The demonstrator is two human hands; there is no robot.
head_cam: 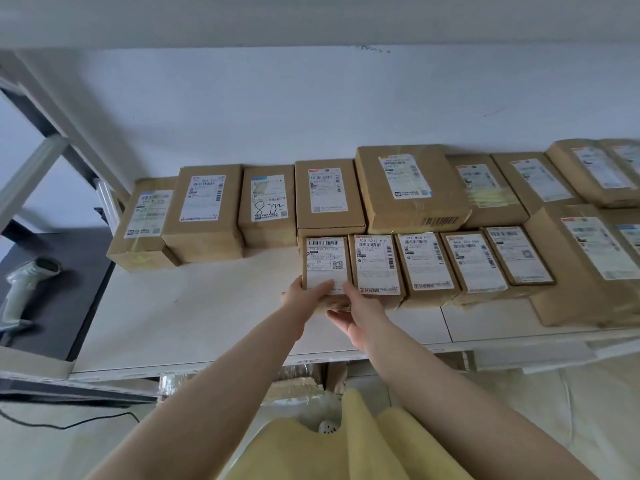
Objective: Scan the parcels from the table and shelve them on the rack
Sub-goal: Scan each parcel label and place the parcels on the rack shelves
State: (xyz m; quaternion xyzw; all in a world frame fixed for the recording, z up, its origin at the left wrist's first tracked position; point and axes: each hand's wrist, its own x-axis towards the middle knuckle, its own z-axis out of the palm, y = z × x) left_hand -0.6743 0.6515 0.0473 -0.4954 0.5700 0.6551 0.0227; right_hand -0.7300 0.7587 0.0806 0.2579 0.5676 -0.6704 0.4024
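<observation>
I have both hands out on the white rack shelf (214, 317), the biggest surface here, which spreads away from my grip on every side and carries two rows of cardboard parcels with their labels turned up, I judge so the codes stay readable. Beyond my grip, against the wall, stands the back row, with the large taped carton (408, 188) up and to the right of my hands as its bulkiest piece. The front row starts at my grip and runs off to the right; the neighbouring small parcel (375, 265) sits touching the one I hold, or as near as I can tell. The parcel in my grip, the small labelled box (323, 263), is at the left end of that front row, its far end close up to the back row. My left hand (304, 294) is curled round its near left corner, thumb lying over the label edge, while my right hand (356, 313) cups the near right corner from below and beside, fingers under the box. I hold it two-handed, I think, to slide it square against its neighbour, so this looks like the shelving step, nearly finished for this box. Far to the left of my grip, on the dark table (52, 306), lies the handheld barcode scanner (24, 292), set down and apart.
</observation>
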